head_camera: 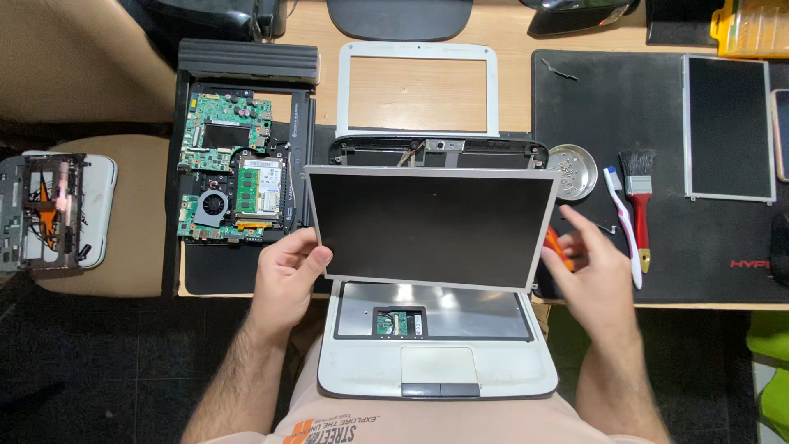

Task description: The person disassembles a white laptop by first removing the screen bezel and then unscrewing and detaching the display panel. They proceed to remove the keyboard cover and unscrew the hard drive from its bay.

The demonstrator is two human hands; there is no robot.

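White laptop base (436, 370) lies nearest; left hand (283, 275) pinches the screen panel (427, 226) edge, right hand (596, 263) grips an orange tool (557, 248)

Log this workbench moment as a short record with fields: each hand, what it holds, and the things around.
left hand: grips the left edge of the dark screen panel, thumb on its face
right hand: blurred, at the panel's right edge, with an orange-handled tool; its grip cannot be told
panel: tilted up over the white laptop base on the lap
left of panel: green circuit board with a fan
behind panel: white screen bezel lying flat
right of panel: round metal dish, red-handled brush, toothbrush, second flat panel on a black mat
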